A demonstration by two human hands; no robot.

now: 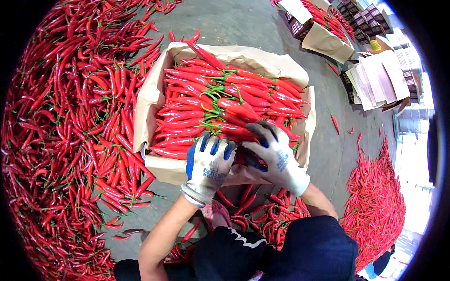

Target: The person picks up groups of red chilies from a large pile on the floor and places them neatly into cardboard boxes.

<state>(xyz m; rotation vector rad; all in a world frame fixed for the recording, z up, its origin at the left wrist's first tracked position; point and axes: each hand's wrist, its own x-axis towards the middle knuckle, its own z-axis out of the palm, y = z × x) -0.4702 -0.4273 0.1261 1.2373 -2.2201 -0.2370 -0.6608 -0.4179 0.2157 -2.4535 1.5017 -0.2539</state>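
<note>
A box (161, 174) lined with brown paper (276, 65) stands before me, filled with glossy red chili peppers (225, 96). The peppers lie in rows, their green stems meeting along the middle. Both my hands wear white knit gloves with dark blue coating. At the box's near side, my left hand (209, 164) has its fingers bent down over peppers. My right hand (274, 152) curls around peppers just to the right of it, fingertips near the stems. The undersides of both hands and most of what they grip are hidden.
A large heap of red chilies (70, 112) spreads along the left, and another pile (375, 201) lies at the right. Loose chilies (281, 215) lie around my legs. At the far right are a paper-lined crate (323, 42), stacked paper sheets (375, 79) and dark crates (365, 21).
</note>
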